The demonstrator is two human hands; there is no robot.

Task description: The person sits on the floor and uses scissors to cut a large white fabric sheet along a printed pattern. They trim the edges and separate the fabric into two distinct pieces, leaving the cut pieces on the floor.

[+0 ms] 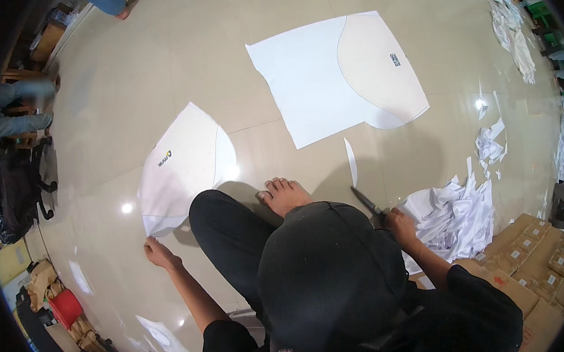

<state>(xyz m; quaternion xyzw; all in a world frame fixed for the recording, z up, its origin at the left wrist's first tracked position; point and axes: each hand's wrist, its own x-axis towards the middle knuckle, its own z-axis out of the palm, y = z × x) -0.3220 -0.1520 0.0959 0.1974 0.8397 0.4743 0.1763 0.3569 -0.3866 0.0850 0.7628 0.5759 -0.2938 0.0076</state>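
Observation:
My left hand (160, 252) is closed on the lower corner of a cut white fabric piece (185, 153), which has a curved edge line and a small print. Its far end reaches forward over the floor. At right, my right hand (400, 226) grips a pair of dark scissors (367, 199), blades pointing forward and left. A thin white strip (351, 161) lies just past the tips. Farther ahead, a larger white fabric piece (308, 76) is spread flat, with a curved cream section on its right. A black cap hides the floor in the lower middle.
Crumpled white cloth (452, 220) is heaped beside my right hand, with cardboard boxes (529, 257) behind it. Scraps (491, 143) lie at right. More white cloth (510, 29) is piled at far right. A person's legs (22, 109) show at left, above a black bag (18, 194).

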